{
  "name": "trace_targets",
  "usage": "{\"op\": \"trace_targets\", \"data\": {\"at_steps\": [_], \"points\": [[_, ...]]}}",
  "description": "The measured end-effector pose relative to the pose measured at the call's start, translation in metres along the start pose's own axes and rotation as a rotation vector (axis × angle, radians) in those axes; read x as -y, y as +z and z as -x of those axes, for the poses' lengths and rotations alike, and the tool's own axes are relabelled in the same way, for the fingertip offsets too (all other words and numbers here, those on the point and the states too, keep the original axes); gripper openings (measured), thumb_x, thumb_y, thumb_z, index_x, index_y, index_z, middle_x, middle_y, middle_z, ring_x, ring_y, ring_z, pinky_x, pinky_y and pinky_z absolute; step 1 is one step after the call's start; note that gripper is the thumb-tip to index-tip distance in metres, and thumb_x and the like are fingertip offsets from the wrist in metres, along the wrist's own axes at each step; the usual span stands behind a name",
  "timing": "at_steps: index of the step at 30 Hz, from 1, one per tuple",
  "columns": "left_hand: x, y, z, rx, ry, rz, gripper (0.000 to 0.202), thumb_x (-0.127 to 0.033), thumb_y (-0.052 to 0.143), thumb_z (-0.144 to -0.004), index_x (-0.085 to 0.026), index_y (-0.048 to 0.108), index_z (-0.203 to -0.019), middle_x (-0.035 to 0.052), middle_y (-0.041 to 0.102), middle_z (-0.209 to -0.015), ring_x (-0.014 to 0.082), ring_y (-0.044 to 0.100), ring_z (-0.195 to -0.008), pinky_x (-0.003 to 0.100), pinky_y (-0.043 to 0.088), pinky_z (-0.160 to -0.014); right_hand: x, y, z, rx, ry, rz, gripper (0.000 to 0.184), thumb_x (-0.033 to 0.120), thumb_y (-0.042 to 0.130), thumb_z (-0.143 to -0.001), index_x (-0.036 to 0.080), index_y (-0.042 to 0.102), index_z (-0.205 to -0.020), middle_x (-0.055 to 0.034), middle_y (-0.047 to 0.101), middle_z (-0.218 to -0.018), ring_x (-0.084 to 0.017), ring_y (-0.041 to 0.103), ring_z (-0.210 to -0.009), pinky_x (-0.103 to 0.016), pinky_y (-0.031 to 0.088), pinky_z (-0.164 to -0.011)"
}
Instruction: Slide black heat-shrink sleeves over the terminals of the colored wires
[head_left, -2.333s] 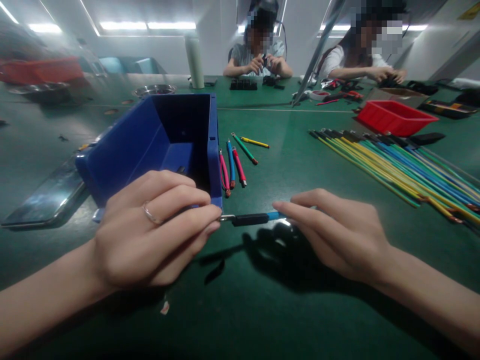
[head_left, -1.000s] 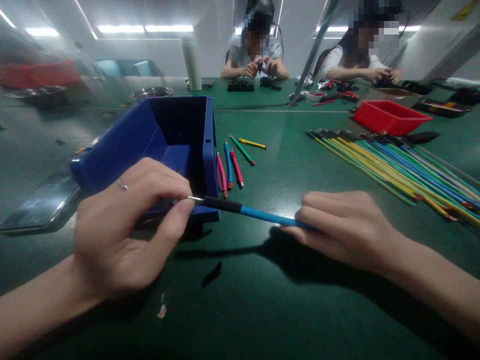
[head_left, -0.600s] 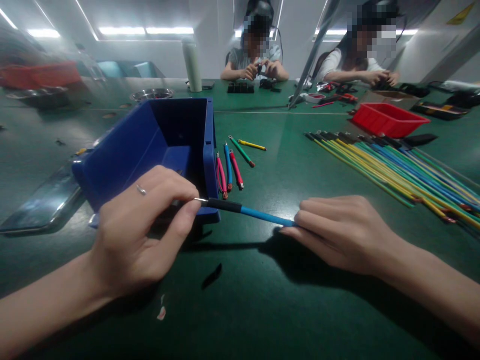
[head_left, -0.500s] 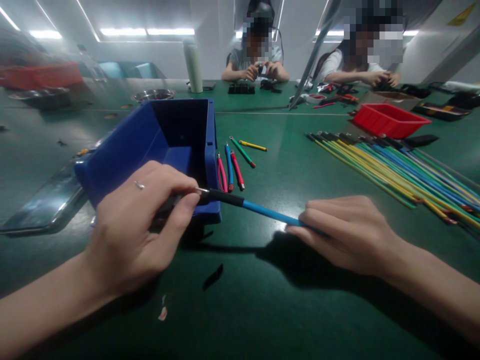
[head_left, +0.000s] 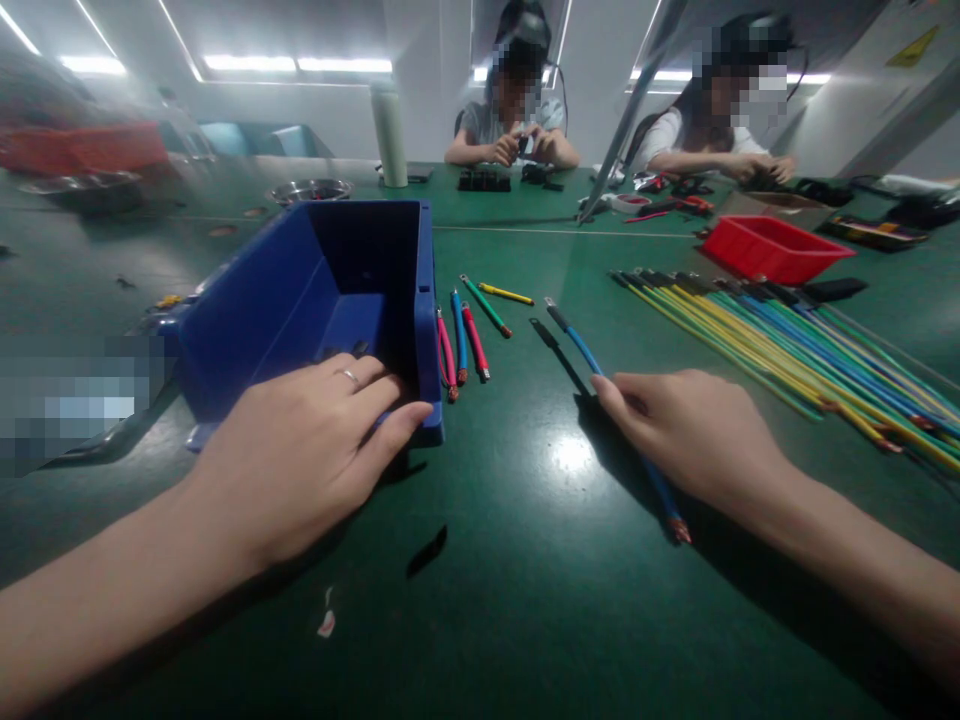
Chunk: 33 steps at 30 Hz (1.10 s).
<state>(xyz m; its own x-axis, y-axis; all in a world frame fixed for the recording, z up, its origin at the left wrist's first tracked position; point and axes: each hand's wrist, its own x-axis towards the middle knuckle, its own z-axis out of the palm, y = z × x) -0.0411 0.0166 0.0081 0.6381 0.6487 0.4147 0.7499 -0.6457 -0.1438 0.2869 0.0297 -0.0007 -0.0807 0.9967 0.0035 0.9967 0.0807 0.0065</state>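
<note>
My right hand (head_left: 686, 430) is closed round a blue cable (head_left: 581, 348), thumb along the top. The cable slants above the green table, its far end carrying a black sleeve and a metal lug, its near end showing bare copper strands. My left hand (head_left: 322, 455) reaches over the low front of a blue plastic bin (head_left: 367, 235). Its fingers are loosely apart and bend down inside, the thumb by the bin's right front corner; the fingertips are hidden. Small dark pieces (head_left: 360, 348) lie in the bin just beyond the knuckles.
Several short coloured cable pieces (head_left: 472, 340) lie right of the bin. A row of long yellow, green and blue cables (head_left: 750, 340) spreads at the right, with a red tray (head_left: 776, 250) behind. A black scrap (head_left: 427, 552) lies in front. Two people sit across the table.
My left hand has let go of the cable's sleeved end and moved into the bin. The cable in my right hand has swung so its lug points away from me.
</note>
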Motion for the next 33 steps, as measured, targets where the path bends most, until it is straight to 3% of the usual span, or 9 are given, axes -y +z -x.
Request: {"op": "trace_targets", "data": {"at_steps": [4, 13, 19, 22, 26, 33], "points": [[-0.001, 0.000, 0.001, 0.001, -0.007, 0.001, 0.071, -0.046, 0.018, -0.122, -0.019, 0.074, -0.087, 0.0076, 0.074, -0.087, 0.0265, 0.070, -0.077, 0.041, 0.049, -0.067, 0.005, -0.004, 0.000, 0.057, 0.015, 0.087, 0.054, 0.049, 0.040, -0.109, 0.022, 0.082, -0.090, -0.0089, 0.067, -0.069, -0.021, 0.050, -0.053, -0.032, 0.026, -0.055], [-0.002, 0.003, 0.003, 0.037, -0.054, 0.032, 0.074, -0.051, 0.020, -0.120, -0.022, 0.083, -0.096, 0.0099, 0.081, -0.102, 0.0320, 0.074, -0.094, 0.041, 0.052, -0.069, -0.024, 0.000, -0.001, 0.030, -0.086, 0.084, 0.060, 0.059, 0.043, -0.109, 0.024, 0.075, -0.074, -0.0067, 0.061, -0.060, -0.018, 0.041, -0.044, -0.032, 0.022, -0.050], [-0.002, 0.003, 0.004, 0.095, -0.142, 0.064, 0.081, -0.059, 0.015, -0.118, -0.026, 0.086, -0.096, 0.0099, 0.083, -0.111, 0.0332, 0.076, -0.099, 0.042, 0.056, -0.069, -0.027, 0.003, 0.001, -0.076, -0.197, -0.037, 0.028, 0.051, 0.060, -0.101, 0.025, 0.058, -0.088, 0.0035, 0.053, -0.057, -0.016, 0.044, -0.045, -0.029, 0.022, -0.050], [0.000, 0.004, 0.004, 0.093, -0.152, 0.074, 0.081, -0.060, 0.017, -0.117, -0.027, 0.086, -0.092, 0.0095, 0.083, -0.110, 0.0328, 0.076, -0.099, 0.041, 0.056, -0.069, -0.027, 0.004, 0.003, -0.007, -0.301, -0.120, 0.018, 0.040, 0.062, -0.100, 0.025, 0.059, -0.089, 0.0050, 0.055, -0.058, -0.015, 0.045, -0.046, -0.029, 0.023, -0.050], [0.000, 0.005, 0.003, 0.102, -0.146, 0.064, 0.087, -0.063, 0.012, -0.117, -0.026, 0.086, -0.089, 0.0096, 0.084, -0.107, 0.0333, 0.078, -0.096, 0.041, 0.056, -0.065, -0.028, -0.001, 0.002, 0.103, -0.376, -0.166, 0.025, 0.035, 0.060, -0.101, 0.025, 0.058, -0.079, 0.0036, 0.056, -0.058, -0.013, 0.047, -0.047, -0.028, 0.024, -0.050], [0.000, 0.003, 0.005, 0.138, -0.155, 0.052, 0.094, -0.066, 0.004, -0.114, -0.024, 0.082, -0.083, 0.0112, 0.084, -0.102, 0.0346, 0.078, -0.097, 0.046, 0.061, -0.072, -0.029, -0.003, 0.001, 0.083, -0.455, -0.311, 0.029, 0.035, 0.058, -0.104, 0.025, 0.062, -0.078, 0.0027, 0.057, -0.057, -0.014, 0.048, -0.046, -0.028, 0.029, -0.049]]}}
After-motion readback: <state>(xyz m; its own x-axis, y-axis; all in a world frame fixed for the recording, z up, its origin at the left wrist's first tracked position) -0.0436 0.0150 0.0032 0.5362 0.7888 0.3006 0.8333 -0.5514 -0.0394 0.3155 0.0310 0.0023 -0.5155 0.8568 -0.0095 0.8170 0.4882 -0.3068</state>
